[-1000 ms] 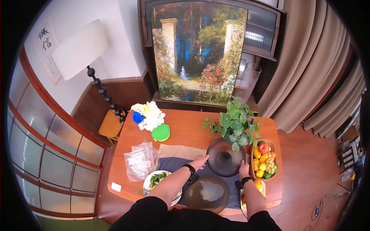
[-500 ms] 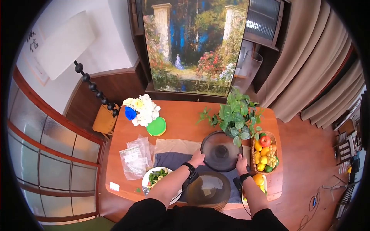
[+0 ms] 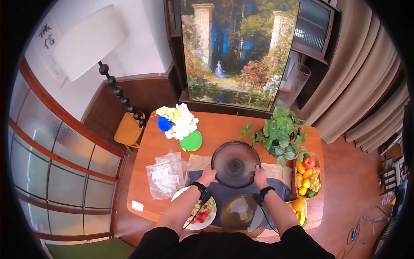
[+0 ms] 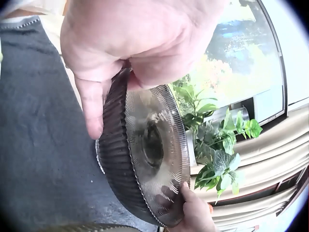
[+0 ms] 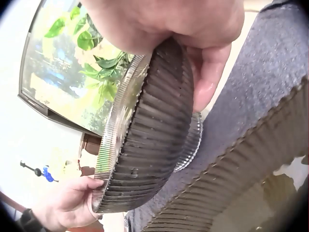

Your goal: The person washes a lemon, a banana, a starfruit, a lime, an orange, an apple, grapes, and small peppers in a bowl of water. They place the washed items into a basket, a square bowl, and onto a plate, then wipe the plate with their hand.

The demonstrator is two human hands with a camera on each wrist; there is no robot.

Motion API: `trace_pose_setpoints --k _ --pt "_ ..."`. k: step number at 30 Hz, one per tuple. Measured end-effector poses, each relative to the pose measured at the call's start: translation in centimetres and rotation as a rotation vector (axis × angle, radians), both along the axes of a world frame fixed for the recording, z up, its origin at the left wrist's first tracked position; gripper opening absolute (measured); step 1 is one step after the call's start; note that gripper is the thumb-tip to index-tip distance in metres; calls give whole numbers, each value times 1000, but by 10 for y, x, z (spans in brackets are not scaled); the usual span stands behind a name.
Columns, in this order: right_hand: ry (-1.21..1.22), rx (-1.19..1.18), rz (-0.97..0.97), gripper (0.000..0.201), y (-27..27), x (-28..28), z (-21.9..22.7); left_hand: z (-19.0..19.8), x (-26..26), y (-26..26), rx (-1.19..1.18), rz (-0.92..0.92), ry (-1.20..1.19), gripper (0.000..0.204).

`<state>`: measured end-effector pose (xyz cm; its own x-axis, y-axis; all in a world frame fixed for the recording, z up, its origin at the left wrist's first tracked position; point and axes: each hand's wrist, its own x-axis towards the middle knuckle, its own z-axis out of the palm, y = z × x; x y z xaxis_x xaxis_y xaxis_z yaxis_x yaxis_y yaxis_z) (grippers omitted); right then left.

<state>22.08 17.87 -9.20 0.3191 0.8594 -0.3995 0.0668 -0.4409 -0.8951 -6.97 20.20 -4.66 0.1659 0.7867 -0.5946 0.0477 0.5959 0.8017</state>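
Note:
My two hands grip a smoky, ribbed glass footed bowl (image 3: pixel 235 151) by opposite sides of its rim, over the dark blue cloth (image 3: pixel 278 190). The left hand (image 3: pixel 208 176) has its thumb and fingers on either side of the wall, as the left wrist view shows. On the other side, the right hand (image 3: pixel 260 177) pinches the rim the same way. From the right wrist view the bowl looks tilted, its round foot (image 5: pixel 190 150) close over the cloth. Nearer my body stands a second brownish ribbed glass bowl (image 3: pixel 239 211).
A white plate of cut food (image 3: pixel 209 218) sits partly under my left forearm. To the right are a fruit basket (image 3: pixel 308 175) and a plate with fruit (image 3: pixel 298 207). A leafy plant (image 3: pixel 282 136), flowers (image 3: pixel 181 123), a green-lidded tub (image 3: pixel 191 140) and plastic bags (image 3: pixel 164 177) stand around.
Both hands have carried the footed bowl leftward, away from the plant and fruit basket. My left forearm now covers a different part of the food plate. The head view has shifted slightly.

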Motion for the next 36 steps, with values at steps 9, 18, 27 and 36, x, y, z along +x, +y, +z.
trace_pose_setpoints --k 9,18,27,36 --pt "-71 42 155 43 34 -75 33 6 -70 13 -18 82 -21 37" --pt "36 53 163 42 42 -85 3 17 -88 5 -91 123 9 36" --pt "163 185 78 38 -66 -35 95 42 -111 -43 -56 214 -168 45" --pt "60 25 -462 24 -270 90 106 39 -128 -184 -109 228 50 40"
